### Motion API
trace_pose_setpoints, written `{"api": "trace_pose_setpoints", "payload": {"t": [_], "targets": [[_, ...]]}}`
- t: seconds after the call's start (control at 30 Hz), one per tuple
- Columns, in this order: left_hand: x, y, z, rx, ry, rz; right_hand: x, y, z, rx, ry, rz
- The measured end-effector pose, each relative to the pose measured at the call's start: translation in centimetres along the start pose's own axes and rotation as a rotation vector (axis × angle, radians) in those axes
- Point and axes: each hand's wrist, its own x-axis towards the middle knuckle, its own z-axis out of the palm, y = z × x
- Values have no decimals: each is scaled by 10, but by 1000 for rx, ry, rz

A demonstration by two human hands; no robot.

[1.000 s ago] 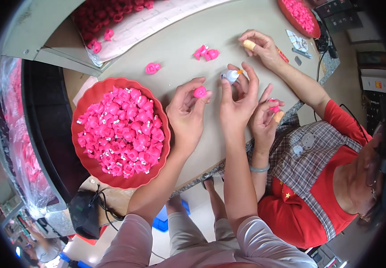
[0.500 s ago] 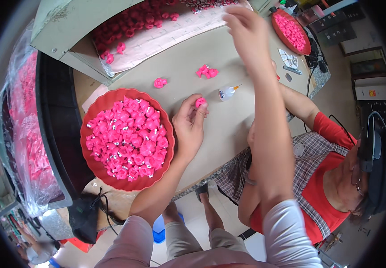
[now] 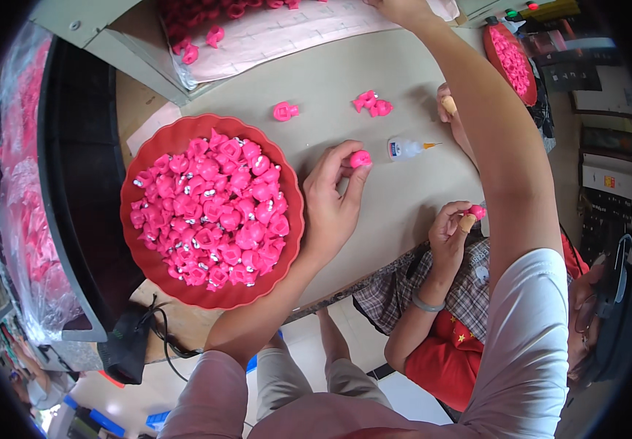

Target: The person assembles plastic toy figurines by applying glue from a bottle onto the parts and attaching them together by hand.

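My left hand (image 3: 334,197) is closed, pinching a small pink rose-like plastic piece (image 3: 360,159) between thumb and fingers just above the table. Stretched far forward, my right hand (image 3: 404,10) is over the paper-lined shelf (image 3: 279,45) at the top edge; its fingers are mostly cut off there. Left of my left hand stands a red scalloped bowl (image 3: 294,212) heaped with pink pieces (image 3: 213,208) that have silvery bits. Beyond my left hand lie a single pink piece (image 3: 284,111) and a small cluster of pink pieces (image 3: 373,104). A small clear needle-tipped bottle (image 3: 405,148) lies to its right.
On the right a co-worker's hand (image 3: 449,238), with a finger cover, holds a pink piece; their other hand (image 3: 449,106) rests near the bottle. A second red bowl (image 3: 524,86) stands far right. A dark bin (image 3: 81,197) and plastic-wrapped pink pieces (image 3: 27,197) flank the left.
My right hand has reached farther forward to the shelf, and the view has shifted. My left hand keeps its pink piece. The co-worker's near hand now shows, holding a pink piece.
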Motion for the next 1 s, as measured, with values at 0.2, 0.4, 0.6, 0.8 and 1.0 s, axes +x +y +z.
{"api": "trace_pose_setpoints", "payload": {"t": [0.2,0.4,0.6,0.8,1.0], "targets": [[0,-1,4,10,-27,19,-22,8,-18,103,166,-41],[-7,3,8,60,-76,72,-112,-35,-87,147,244,226],[-29,38,17,-74,-78,186,-240,-172,-155,988,629,648],[-94,168,4,-280,-284,-179,-342,-255,-243,1427,504,824],[-144,297,-51,-386,-610,-397,-380,-306,-320,1562,375,571]]}}
